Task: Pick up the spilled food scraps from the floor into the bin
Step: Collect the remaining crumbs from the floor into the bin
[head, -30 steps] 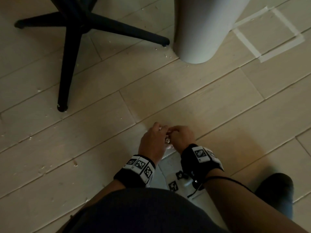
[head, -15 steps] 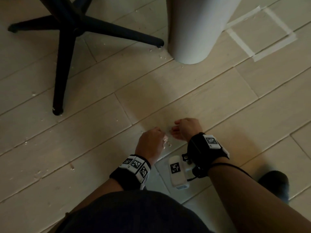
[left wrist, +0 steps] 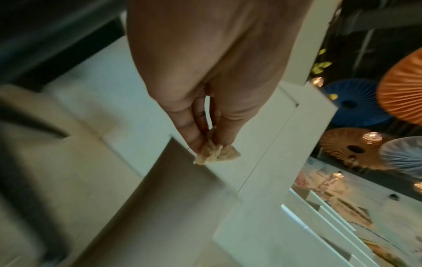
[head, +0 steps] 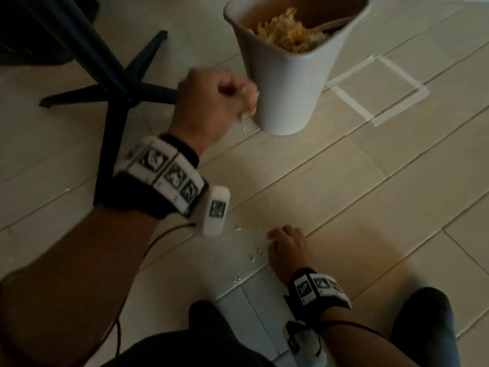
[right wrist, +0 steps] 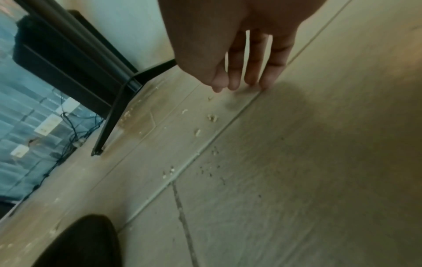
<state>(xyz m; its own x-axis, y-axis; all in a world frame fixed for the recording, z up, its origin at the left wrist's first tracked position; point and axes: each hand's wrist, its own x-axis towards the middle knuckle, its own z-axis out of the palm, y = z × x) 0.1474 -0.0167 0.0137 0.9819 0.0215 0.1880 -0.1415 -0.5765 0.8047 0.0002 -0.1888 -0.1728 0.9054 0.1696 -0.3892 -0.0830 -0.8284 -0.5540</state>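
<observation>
A white bin (head: 291, 75) stands on the floor, with a heap of pale food scraps (head: 288, 30) inside it. My left hand (head: 238, 102) is raised beside the bin's left wall, below its rim. In the left wrist view its fingertips (left wrist: 194, 142) pinch a clump of tan scraps (left wrist: 217, 153). My right hand (head: 275, 239) is low on the floor, its straight fingers (right wrist: 251, 79) touching the boards and holding nothing. Small crumbs (head: 254, 256) lie just left of it, and in the right wrist view the crumbs (right wrist: 212, 117) lie beyond the fingertips.
A black chair base (head: 119, 83) spreads its legs left of the bin. A square of pale tape (head: 378, 88) marks the floor to the bin's right. My dark-socked feet (head: 423, 321) are at the bottom edge. Cables (right wrist: 75, 130) run along the wall.
My left hand has lifted off the floor and moved up to the bin's side with scraps in it. The right hand stays low on the floor. The bin's open top has come into view.
</observation>
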